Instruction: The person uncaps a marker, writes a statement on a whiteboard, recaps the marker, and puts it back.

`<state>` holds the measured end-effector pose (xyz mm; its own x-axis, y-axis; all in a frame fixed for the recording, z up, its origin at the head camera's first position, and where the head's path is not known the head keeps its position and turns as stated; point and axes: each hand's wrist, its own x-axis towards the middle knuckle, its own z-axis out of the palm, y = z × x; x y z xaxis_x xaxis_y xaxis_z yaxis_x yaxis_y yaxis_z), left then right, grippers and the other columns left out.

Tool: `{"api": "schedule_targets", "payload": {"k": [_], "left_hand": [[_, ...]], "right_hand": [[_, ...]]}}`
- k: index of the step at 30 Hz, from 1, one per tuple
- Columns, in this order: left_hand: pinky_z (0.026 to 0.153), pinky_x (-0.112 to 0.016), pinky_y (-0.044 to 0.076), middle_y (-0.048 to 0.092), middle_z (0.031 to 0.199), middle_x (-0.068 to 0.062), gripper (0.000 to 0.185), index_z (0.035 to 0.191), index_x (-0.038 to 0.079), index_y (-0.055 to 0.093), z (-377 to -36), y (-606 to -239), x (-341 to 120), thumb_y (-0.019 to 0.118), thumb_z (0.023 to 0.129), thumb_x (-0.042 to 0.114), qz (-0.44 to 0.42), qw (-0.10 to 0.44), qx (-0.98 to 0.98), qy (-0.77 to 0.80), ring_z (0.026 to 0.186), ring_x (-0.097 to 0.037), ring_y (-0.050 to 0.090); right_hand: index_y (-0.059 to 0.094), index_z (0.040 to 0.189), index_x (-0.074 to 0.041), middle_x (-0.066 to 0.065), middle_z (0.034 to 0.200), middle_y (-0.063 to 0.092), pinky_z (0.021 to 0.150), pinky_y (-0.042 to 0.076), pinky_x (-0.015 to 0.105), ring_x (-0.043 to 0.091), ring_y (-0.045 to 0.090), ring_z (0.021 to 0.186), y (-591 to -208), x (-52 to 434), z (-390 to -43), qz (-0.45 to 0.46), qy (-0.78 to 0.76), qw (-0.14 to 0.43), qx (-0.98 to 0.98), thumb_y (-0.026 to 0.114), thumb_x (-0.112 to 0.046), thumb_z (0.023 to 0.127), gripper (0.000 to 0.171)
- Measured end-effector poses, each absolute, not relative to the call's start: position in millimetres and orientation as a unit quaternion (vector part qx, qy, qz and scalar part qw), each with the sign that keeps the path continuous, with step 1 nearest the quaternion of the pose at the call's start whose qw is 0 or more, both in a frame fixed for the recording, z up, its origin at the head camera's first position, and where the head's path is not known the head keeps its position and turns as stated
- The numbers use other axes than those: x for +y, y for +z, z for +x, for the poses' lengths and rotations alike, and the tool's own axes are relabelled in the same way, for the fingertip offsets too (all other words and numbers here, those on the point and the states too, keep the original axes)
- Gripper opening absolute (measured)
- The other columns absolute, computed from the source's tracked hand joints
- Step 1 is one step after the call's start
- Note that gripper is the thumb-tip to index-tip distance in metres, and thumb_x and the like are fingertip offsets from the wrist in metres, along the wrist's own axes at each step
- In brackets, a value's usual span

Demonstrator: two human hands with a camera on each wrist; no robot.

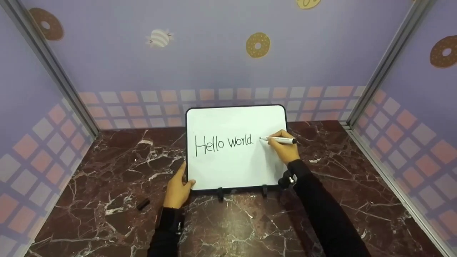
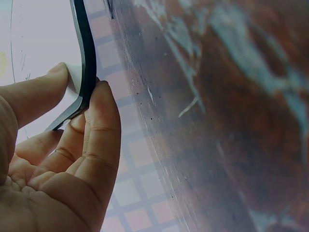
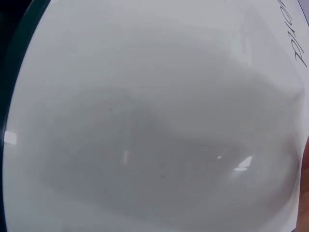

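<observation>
A black-framed whiteboard (image 1: 228, 167) stands tilted back on the table, with "Hello world" (image 1: 224, 144) handwritten across it in black. At its lower left corner the left hand (image 1: 177, 189) grips the frame, thumb on the white face and fingers behind the edge, as the left wrist view shows of that hand (image 2: 72, 150). The right hand (image 1: 285, 148) pinches a white marker (image 1: 282, 140) with a black end, its tip close to the board just right of the "d". In the right wrist view the board's white surface (image 3: 145, 121) fills most of the picture, and only a sliver of hand shows.
A small black marker cap (image 1: 143, 204) lies on the dark red marbled table (image 1: 117, 228), left of the left hand. Two black stand feet (image 1: 220, 193) project below the board. Purple walls (image 1: 214, 67) with printed donuts and checks enclose the table at the back and sides.
</observation>
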<state>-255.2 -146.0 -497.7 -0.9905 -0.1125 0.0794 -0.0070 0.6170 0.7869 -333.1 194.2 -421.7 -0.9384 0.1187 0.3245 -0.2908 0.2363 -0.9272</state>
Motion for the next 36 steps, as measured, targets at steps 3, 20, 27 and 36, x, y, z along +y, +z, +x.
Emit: {"api": "schedule_targets", "payload": {"k": [3, 20, 27, 36], "left_hand": [[0.086, -0.049, 0.05, 0.06, 0.12, -0.027, 0.071, 0.154, 0.009, 0.031, -255.3, -497.3, -145.8, 0.065, 0.092, 0.009, 0.034, 0.061, -0.897, -0.437, 0.092, -0.029, 0.059], [0.076, -0.039, 0.048, 0.059, 0.114, -0.024, 0.071, 0.154, 0.009, 0.032, -256.5, -495.4, -146.0, 0.066, 0.092, 0.009, 0.031, 0.062, -0.894, -0.442, 0.079, -0.022, 0.056], [0.074, -0.037, 0.046, 0.06, 0.115, -0.025, 0.071, 0.154, 0.009, 0.032, -256.0, -496.7, -146.5, 0.066, 0.092, 0.009, 0.028, 0.063, -0.895, -0.441, 0.074, -0.02, 0.052], [0.079, -0.041, 0.05, 0.061, 0.116, -0.025, 0.072, 0.154, 0.011, 0.033, -256.3, -498.8, -146.1, 0.067, 0.09, 0.009, 0.035, 0.073, -0.892, -0.445, 0.078, -0.022, 0.057]], "right_hand": [[0.065, 0.083, 0.006, -0.008, 0.068, 0.068, 0.057, 0.044, 0.016, 0.004, 0.056, 0.06, -423.0, 195.6, -335.7, 0.049, 0.612, 0.166, -0.772, 0.068, -0.001, 0.086, 0.007], [0.067, 0.087, -0.002, -0.011, 0.074, 0.069, 0.061, 0.046, 0.019, 0.007, 0.059, 0.068, -440.7, 197.5, -363.3, 0.058, 0.594, 0.19, -0.779, 0.071, -0.011, 0.087, 0.01], [0.067, 0.087, 0.001, -0.01, 0.074, 0.069, 0.059, 0.044, 0.017, 0.004, 0.057, 0.065, -441.1, 195.6, -364.1, 0.054, 0.594, 0.196, -0.779, 0.071, -0.009, 0.086, 0.011], [0.066, 0.088, 0.009, 0.003, 0.075, 0.07, 0.057, 0.044, 0.016, 0.003, 0.054, 0.062, -417.8, 186.4, -340.3, 0.061, 0.581, 0.189, -0.789, 0.069, -0.002, 0.086, 0.012]]}}
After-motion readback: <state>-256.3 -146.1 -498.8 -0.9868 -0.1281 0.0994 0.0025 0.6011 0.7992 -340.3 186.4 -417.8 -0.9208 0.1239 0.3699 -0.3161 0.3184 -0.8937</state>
